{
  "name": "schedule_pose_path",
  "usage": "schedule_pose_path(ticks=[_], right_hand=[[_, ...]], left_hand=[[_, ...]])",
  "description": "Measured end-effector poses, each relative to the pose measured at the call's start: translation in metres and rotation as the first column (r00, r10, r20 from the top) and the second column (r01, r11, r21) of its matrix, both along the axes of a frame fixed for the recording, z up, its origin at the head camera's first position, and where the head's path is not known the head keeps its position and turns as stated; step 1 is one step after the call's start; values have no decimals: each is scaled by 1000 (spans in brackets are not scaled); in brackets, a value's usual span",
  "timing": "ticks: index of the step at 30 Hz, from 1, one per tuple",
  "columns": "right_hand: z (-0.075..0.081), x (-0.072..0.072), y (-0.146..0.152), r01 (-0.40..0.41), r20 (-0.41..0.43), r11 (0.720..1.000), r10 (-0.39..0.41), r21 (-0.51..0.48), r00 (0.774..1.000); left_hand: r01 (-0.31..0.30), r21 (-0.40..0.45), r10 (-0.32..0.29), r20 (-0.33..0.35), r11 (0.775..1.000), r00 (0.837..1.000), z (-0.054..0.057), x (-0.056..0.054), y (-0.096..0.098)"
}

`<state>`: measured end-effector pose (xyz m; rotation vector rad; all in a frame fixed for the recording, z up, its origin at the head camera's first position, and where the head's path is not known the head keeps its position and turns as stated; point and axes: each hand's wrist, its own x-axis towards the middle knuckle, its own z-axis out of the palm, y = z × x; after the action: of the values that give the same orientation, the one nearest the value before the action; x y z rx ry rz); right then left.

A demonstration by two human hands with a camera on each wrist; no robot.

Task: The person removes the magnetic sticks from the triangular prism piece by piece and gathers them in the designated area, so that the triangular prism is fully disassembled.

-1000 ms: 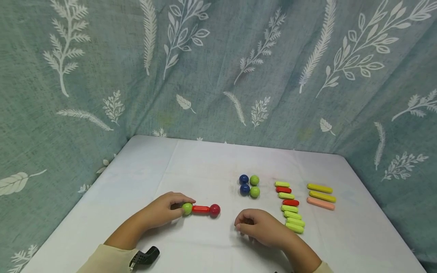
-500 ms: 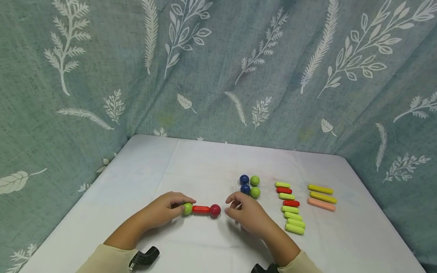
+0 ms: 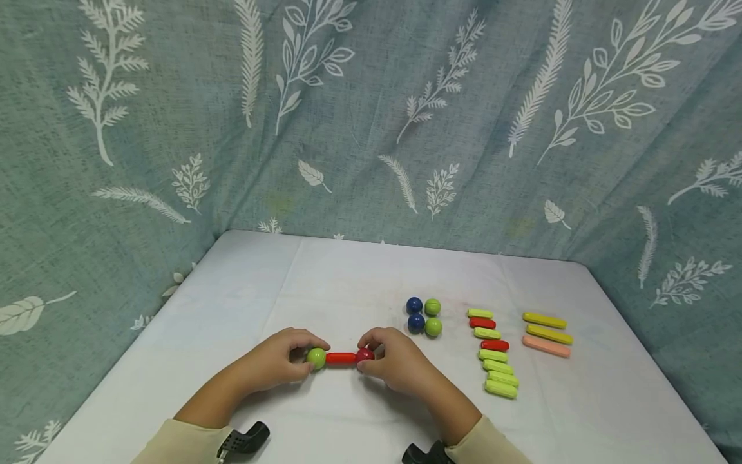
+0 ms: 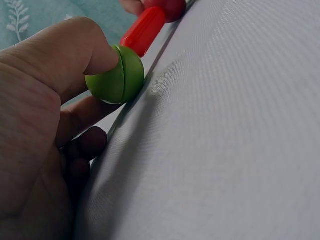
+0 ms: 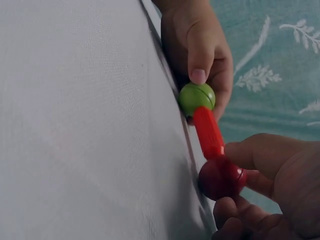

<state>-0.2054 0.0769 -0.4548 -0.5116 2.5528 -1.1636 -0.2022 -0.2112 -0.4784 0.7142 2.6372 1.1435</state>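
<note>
A short red stick (image 3: 341,358) joins a green ball (image 3: 315,358) on its left end to a dark red ball (image 3: 363,356) on its right end, all in one line on the white table. Between thumb and fingers my left hand (image 3: 277,362) pinches the green ball (image 4: 115,82). My right hand (image 3: 401,365) pinches the dark red ball (image 5: 221,179) from the other side, its fingers partly covering the ball in the head view. A groove runs round the green ball in the left wrist view.
Two blue balls (image 3: 415,323) and two green balls (image 3: 433,327) sit together behind my right hand. Farther right lies a column of short yellow-green sticks (image 3: 500,388) and red sticks (image 3: 494,345). Beyond are two longer yellow sticks (image 3: 549,334) and a peach stick (image 3: 546,346). Patterned cloth (image 3: 359,116) surrounds the white table (image 3: 324,277).
My right hand has moved left across the table and taken hold of the dark red ball. The left hand has stayed at the green ball, and the joined piece has barely shifted.
</note>
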Motion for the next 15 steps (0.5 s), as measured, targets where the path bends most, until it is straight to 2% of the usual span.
schedule_pose_path(ticks=[7, 15], right_hand=[[-4, 1, -6, -14, -102, 998, 20, 54, 995], [-12, 1, -9, -27, -118, 998, 33, 49, 992]], left_hand=[[8, -8, -9, -30, 1000, 1000, -1, 0, 1], [-39, -38, 38, -11, 999, 999, -1, 0, 2]])
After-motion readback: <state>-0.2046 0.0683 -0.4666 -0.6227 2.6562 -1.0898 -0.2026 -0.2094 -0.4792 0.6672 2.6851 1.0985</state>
